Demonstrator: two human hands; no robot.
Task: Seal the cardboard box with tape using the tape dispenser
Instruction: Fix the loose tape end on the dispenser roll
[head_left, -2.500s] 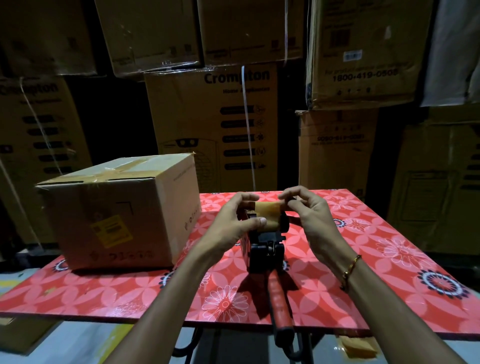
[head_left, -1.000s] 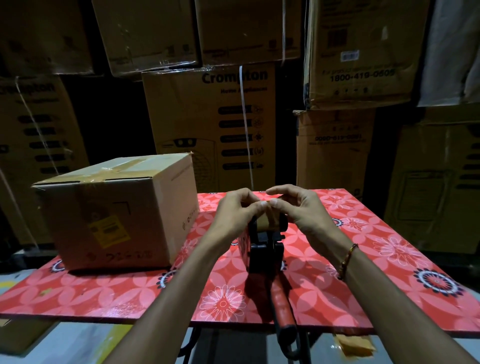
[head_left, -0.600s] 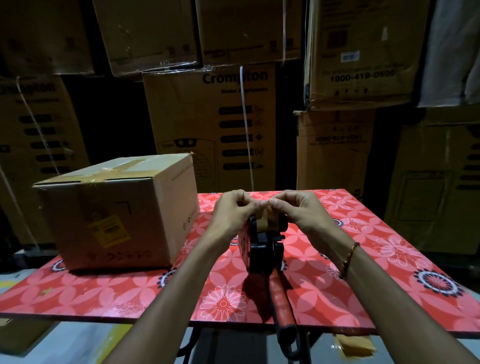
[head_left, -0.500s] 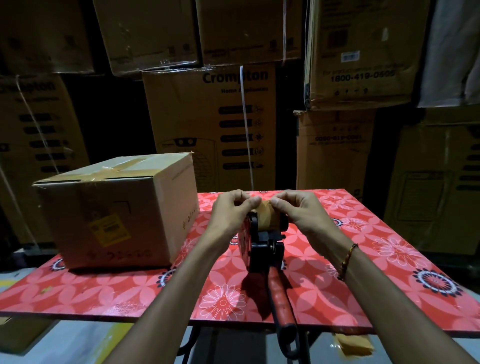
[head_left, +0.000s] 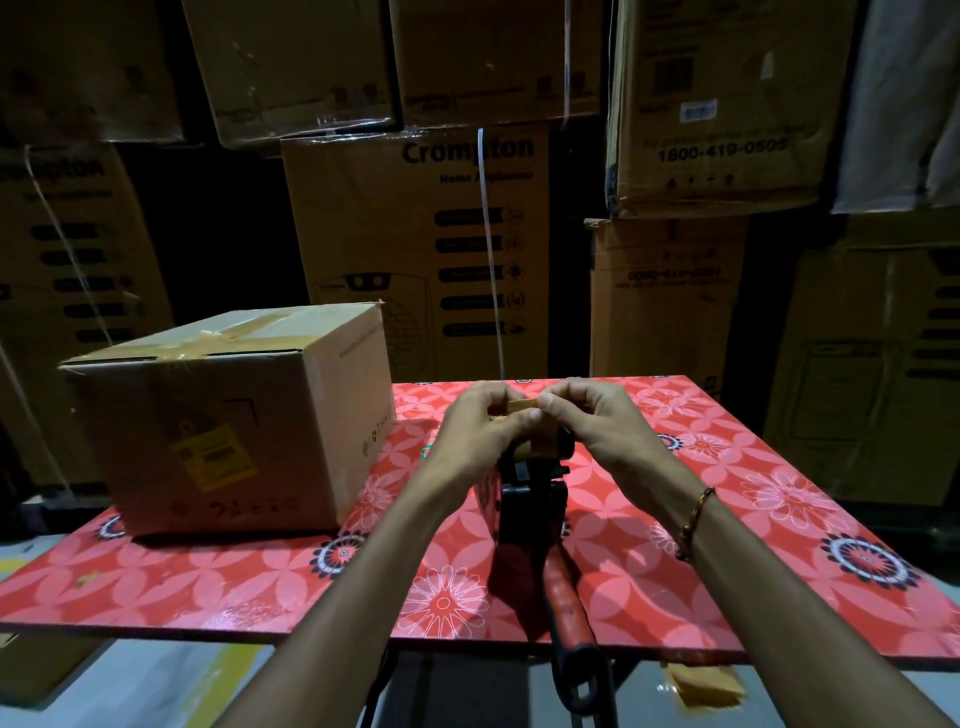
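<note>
A closed cardboard box (head_left: 228, 415) with brown tape across its top and a yellow label on its front stands on the left of the red floral table (head_left: 753, 499). The tape dispenser (head_left: 530, 499), black with a red handle pointing toward me, stands at the table's middle. Above its roll, my left hand (head_left: 478, 431) and my right hand (head_left: 597, 421) pinch the brown tape end (head_left: 522, 404) between fingertips. The hands hide most of the roll.
Tall stacks of large printed cartons (head_left: 431, 249) form a wall right behind the table. A scrap of brown tape (head_left: 701, 686) lies on the floor below the table's near edge. The dispenser handle sticks out past that edge.
Both hands stayed over the dispenser's roll. Their fingertips came together on the tape, and the tape end now sits a little higher between them.
</note>
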